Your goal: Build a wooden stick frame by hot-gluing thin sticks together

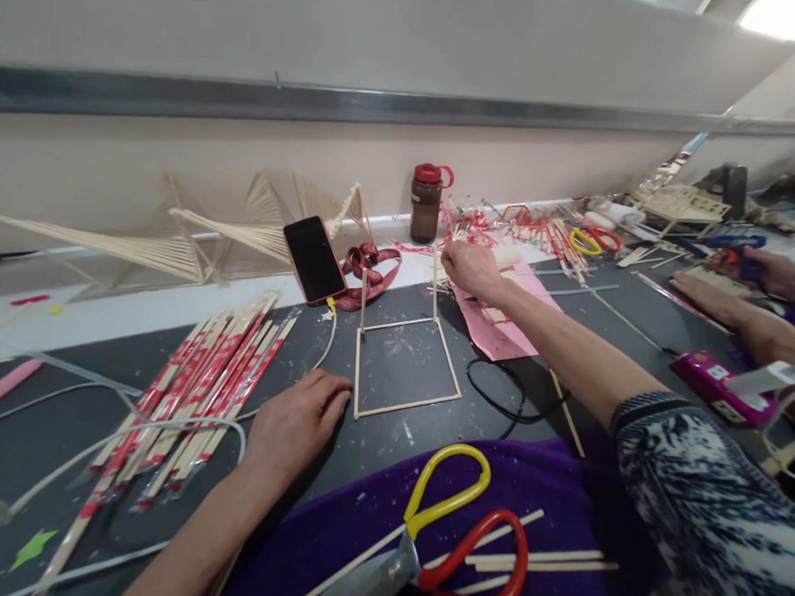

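On the grey table lies a square frame of wooden chopsticks (408, 406), with an upright chopstick (364, 301) at its far left corner. Another upright chopstick (435, 291) stands at the far right corner. My right hand (471, 268) is closed at the top of that one, its fingertips partly hidden. My left hand (296, 421) rests on the table beside the frame's left side, fingers stretched out and holding nothing I can see. Scissors (413, 545) with one yellow and one red handle lie on purple cloth (362, 507) nearest me, among loose chopsticks.
Wrapped chopsticks (196, 386) lie left, crossed by a white cable (168, 424). A phone (315, 259), bottle (426, 207) and stick model (242, 230) stand behind. Pink paper (488, 328) lies under my right forearm. At right are another person's hands (720, 299) and a purple box (720, 382).
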{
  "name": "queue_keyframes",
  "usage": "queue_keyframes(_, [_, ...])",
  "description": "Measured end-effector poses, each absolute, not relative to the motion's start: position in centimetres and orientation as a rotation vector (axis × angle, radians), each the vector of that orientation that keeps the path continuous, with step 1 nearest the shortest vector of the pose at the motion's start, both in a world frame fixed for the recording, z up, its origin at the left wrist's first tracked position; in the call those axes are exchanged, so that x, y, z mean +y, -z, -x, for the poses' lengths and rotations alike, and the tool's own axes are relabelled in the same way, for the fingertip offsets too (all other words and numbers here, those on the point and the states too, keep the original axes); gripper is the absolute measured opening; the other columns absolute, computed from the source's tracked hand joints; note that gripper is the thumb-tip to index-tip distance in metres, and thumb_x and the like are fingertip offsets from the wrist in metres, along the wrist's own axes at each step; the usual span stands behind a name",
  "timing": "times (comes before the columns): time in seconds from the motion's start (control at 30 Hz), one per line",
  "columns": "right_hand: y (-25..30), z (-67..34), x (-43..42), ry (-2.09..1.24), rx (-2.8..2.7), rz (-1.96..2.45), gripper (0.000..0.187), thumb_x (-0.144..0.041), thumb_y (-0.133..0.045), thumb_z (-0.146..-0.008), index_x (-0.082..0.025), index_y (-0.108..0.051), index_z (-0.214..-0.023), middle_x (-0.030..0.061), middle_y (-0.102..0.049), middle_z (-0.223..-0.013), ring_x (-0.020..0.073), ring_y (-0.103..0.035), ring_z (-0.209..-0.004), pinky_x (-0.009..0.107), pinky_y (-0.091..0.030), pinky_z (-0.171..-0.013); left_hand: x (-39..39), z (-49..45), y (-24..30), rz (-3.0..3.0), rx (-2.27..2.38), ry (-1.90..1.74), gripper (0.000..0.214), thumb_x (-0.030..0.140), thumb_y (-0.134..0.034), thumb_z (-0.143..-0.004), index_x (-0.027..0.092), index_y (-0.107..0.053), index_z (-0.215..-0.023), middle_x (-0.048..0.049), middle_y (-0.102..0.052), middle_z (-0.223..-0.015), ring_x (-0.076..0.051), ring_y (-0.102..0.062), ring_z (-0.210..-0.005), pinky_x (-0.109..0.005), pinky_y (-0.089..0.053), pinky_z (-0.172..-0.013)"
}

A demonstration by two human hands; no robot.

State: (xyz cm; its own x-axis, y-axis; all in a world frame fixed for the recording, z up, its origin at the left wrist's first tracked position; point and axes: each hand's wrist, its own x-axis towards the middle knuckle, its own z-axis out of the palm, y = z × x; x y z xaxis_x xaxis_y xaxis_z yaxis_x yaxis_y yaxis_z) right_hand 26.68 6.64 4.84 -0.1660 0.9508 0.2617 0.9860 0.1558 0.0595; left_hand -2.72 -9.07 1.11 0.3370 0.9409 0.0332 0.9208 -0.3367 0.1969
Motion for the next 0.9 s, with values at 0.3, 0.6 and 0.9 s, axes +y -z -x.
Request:
queue_keyframes(0.3, [-4.1, -27.8, 3.9, 0.246, -2.501, 1.809, 0.023, -0.018, -0.043, -0.084, -0.016, -0.063, -0.097, 0.0091, -0.067, -0.096, 0.0207, -0.06, -0.086, 0.025, -0.034, -0.061, -8.5, 2.9, -1.0, -2.454, 1.701, -0.23, 0.031, 0.036, -0.037, -0.09, 0.026, -0.065, -0.098, 0.0005, -0.066, -0.101, -0.016, -0.063, -0.087, -0.026, -0.044, -0.073])
queue_keyframes(0.6, [-1.4, -27.5, 0.0, 0.204, -2.762, 1.621, 0.031, -0.027, -0.039, -0.09, -0.018, -0.064, -0.105, 0.0104, -0.064, -0.096, 0.0211, -0.059, -0.087, 0.028, -0.037, -0.067, -3.1, 0.3, -2.4, -2.379, 1.956, -0.278, 0.042, 0.04, -0.049, -0.081, 0.019, -0.056, -0.116, -0.007, -0.059, -0.115, -0.023, -0.06, -0.096, -0.032, -0.046, -0.078])
queue_keyframes(0.9, [-0.9, -26.7, 0.2, 0.223, -2.7, 1.627, 0.032, -0.029, -0.036, -0.092, -0.017, -0.065, -0.097, 0.0085, -0.065, -0.096, 0.021, -0.06, -0.087, 0.029, -0.039, -0.07, -0.4, -1.6, -0.9, -2.31, 1.924, -0.22, 0.035, 0.04, -0.051, -0.079, 0.021, -0.061, -0.106, -0.006, -0.059, -0.112, -0.021, -0.057, -0.103, -0.029, -0.045, -0.085])
